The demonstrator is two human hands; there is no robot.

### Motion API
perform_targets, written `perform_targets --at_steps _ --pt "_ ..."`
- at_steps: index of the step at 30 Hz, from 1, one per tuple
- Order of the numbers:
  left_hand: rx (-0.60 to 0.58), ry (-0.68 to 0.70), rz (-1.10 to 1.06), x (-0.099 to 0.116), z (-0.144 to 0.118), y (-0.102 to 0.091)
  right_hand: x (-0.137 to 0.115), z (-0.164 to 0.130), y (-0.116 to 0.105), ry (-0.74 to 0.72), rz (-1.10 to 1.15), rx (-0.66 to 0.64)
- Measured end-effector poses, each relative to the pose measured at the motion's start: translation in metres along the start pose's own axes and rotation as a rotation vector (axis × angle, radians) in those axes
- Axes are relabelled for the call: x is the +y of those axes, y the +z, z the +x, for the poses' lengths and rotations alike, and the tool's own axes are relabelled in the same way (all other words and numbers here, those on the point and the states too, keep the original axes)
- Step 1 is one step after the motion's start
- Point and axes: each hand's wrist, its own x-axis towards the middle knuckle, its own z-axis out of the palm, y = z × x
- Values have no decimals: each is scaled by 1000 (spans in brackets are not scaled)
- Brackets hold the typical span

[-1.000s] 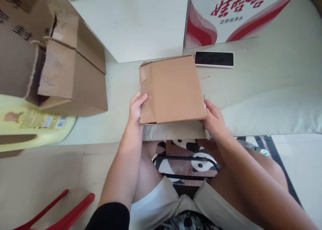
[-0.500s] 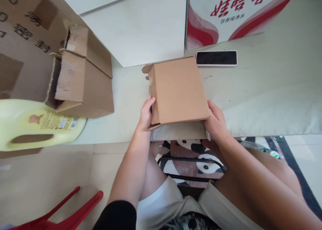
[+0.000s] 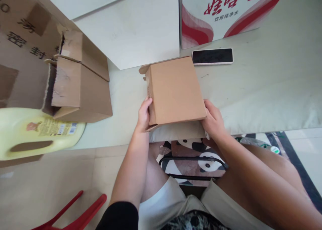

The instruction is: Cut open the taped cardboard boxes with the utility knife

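Observation:
A small brown cardboard box point(image 3: 176, 87) stands on the pale green surface point(image 3: 264, 89) right in front of me, its flat side turned up and a loose flap showing at its far left corner. My left hand point(image 3: 144, 114) grips the box's near left edge with the fingers curled around it. My right hand point(image 3: 212, 119) holds the near right corner from the side. Both hands press the box between them.
A black phone point(image 3: 212, 55) lies just behind the box. A red-and-white printed carton point(image 3: 213, 15) stands at the back, a white board point(image 3: 130, 29) beside it. Torn open cardboard boxes point(image 3: 75, 85) and a yellow jug point(image 3: 32, 132) sit at the left. Red chair legs point(image 3: 72, 213) show below.
The box has been turned and narrowed in view, its left side now facing me with a flap sticking out. My left hand slid along to the new near left edge.

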Motion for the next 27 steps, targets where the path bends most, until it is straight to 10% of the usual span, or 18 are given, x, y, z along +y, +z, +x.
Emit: perform_targets --at_steps 27 --pt "45 95 -16 1 8 -5 6 8 -2 72 199 -7"
